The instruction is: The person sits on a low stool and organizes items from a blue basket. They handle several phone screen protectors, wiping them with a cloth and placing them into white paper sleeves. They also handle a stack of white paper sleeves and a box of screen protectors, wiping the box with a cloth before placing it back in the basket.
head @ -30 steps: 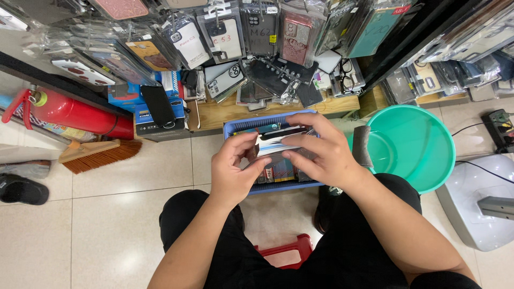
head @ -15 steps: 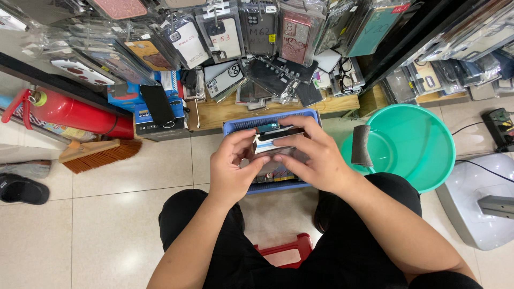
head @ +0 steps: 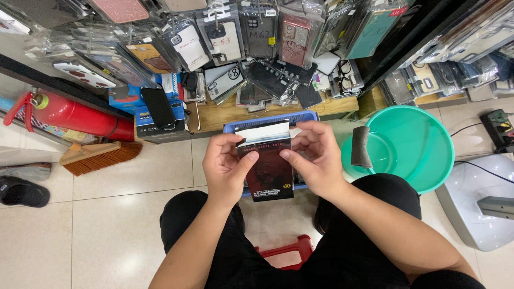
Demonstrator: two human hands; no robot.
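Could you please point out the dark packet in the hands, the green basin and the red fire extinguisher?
dark packet [head: 271,174]: head view, middle of its front face.
green basin [head: 428,144]: head view, bare inner wall.
red fire extinguisher [head: 80,115]: head view, middle of its body.

Beige tiled floor [head: 107,214]; hanging phone cases [head: 257,37]

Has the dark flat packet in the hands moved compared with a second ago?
Yes. The dark packet now stands upright, raised toward the camera and covering most of the blue basket; earlier it lay flat and low over that basket.
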